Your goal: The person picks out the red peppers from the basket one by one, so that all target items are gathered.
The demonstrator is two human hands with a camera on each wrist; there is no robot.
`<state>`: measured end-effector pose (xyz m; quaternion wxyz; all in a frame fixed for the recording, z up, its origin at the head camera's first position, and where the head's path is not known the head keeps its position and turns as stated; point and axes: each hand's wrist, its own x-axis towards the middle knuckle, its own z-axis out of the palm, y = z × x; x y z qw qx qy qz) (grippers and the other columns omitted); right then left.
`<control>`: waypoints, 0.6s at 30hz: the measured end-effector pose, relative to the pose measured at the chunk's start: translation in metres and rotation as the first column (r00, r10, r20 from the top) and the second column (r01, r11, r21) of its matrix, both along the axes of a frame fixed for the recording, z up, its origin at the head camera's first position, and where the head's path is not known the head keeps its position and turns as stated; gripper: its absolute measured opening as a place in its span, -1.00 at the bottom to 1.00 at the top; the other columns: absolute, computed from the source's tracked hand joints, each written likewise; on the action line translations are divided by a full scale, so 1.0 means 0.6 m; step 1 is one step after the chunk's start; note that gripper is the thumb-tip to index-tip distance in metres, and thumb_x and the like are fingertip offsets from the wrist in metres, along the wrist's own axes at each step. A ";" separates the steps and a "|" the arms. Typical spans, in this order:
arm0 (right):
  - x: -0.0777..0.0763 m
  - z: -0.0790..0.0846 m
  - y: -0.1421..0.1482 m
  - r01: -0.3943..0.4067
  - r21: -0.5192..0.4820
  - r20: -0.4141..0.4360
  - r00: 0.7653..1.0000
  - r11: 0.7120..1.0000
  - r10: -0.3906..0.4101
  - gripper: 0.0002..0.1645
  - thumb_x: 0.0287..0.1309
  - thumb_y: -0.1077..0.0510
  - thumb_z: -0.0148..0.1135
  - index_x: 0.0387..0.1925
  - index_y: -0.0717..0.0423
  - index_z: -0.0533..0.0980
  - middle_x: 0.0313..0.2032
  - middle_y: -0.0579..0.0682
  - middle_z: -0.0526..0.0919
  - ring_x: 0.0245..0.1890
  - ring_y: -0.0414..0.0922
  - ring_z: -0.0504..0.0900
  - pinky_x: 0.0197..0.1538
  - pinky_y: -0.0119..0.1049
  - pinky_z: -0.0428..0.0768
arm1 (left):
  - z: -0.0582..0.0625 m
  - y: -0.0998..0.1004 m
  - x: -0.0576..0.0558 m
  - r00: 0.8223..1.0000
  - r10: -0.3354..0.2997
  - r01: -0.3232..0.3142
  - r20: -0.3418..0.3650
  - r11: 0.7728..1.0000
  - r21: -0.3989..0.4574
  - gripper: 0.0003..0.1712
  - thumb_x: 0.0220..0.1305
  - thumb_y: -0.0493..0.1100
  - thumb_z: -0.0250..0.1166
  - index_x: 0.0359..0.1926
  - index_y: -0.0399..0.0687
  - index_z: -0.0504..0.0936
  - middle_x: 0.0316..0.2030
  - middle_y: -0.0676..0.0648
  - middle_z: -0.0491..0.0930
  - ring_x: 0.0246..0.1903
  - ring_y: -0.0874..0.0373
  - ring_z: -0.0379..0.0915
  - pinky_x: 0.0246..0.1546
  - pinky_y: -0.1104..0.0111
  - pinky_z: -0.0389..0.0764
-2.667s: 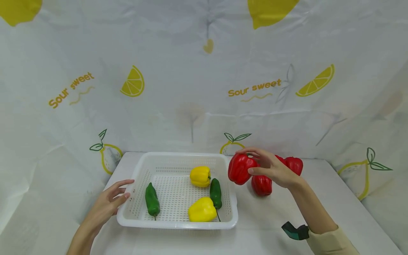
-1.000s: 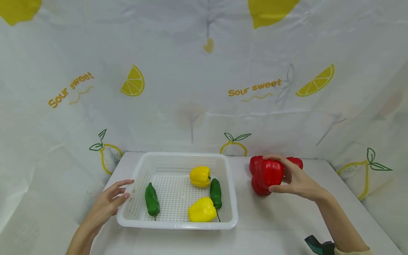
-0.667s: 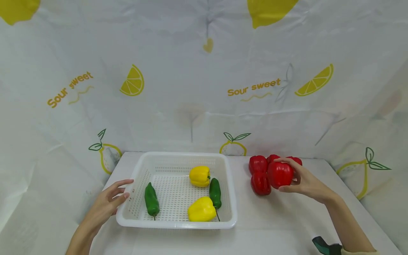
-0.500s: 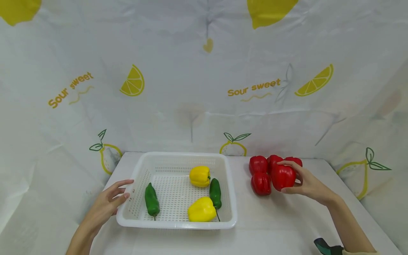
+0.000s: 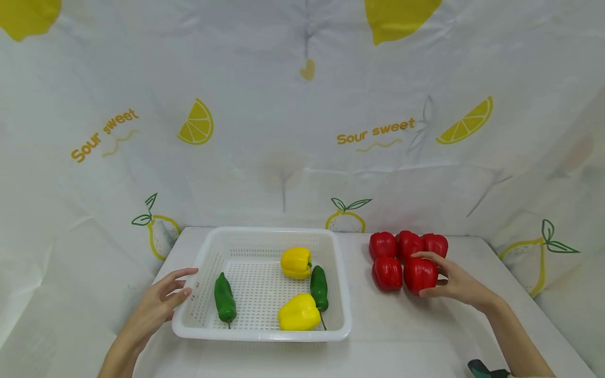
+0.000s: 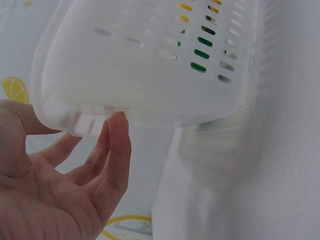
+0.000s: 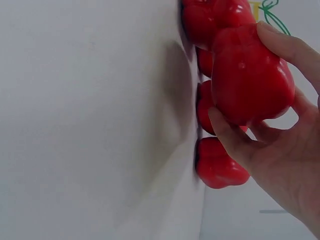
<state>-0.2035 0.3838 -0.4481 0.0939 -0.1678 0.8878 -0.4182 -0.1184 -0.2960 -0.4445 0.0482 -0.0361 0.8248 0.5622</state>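
Note:
My right hand [image 5: 456, 281] grips a red bell pepper [image 5: 420, 275], thumb on its near side and fingers over the far side. In the right wrist view this pepper [image 7: 250, 75] overlaps the other red ones, and a shadow falls on the table beside it. More red bell peppers [image 5: 387, 273] lie close by, one to its left and several behind. On the left, my left hand [image 5: 158, 302] holds the white plastic basket [image 5: 260, 334] by its left edge. The left wrist view shows the fingertips [image 6: 119, 120] at the basket's outer wall.
Inside the basket are two yellow bell peppers [image 5: 299, 312] and two green chili peppers [image 5: 225, 298], spaced apart. A white cloth covers the table [image 5: 387, 341]. Behind it hangs a white curtain [image 5: 283, 131] printed with lemons.
My right hand has carried the red bell pepper rightward from the basket's right edge, then lowered it in front of the other red peppers. The left hand and basket stay put.

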 end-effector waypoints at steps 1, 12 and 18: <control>-0.001 -0.003 0.000 -0.002 -0.001 0.013 1.000 1.000 0.002 0.12 0.00 0.11 0.68 0.53 0.08 0.27 0.42 0.38 0.34 0.37 0.36 0.39 -0.05 -0.25 0.79 | 0.000 0.000 0.000 1.000 0.001 -0.001 0.000 1.000 0.001 -0.34 0.58 -0.01 0.32 0.58 0.01 0.40 0.22 -0.27 0.58 -0.10 0.32 0.67 -0.24 0.24 0.74; 0.000 -0.021 -0.002 0.003 -0.021 0.099 0.995 1.000 -0.001 0.17 -0.01 0.12 0.70 0.56 0.15 0.24 0.43 0.47 0.29 0.40 0.49 0.33 -0.04 -0.12 0.83 | 0.001 0.000 0.000 1.000 0.002 -0.002 0.029 1.000 -0.011 -0.33 0.59 -0.02 0.31 0.60 0.02 0.37 0.28 -0.30 0.57 -0.07 0.31 0.66 -0.21 0.24 0.74; 0.000 -0.022 -0.002 -0.010 -0.022 0.098 0.995 1.000 0.012 0.16 -0.01 0.12 0.69 0.56 0.12 0.24 0.43 0.46 0.30 0.40 0.46 0.34 -0.03 -0.21 0.80 | 0.001 0.000 0.000 1.000 0.000 0.000 0.025 1.000 -0.012 -0.33 0.59 -0.02 0.31 0.60 0.03 0.37 0.28 -0.29 0.56 -0.07 0.32 0.66 -0.22 0.26 0.72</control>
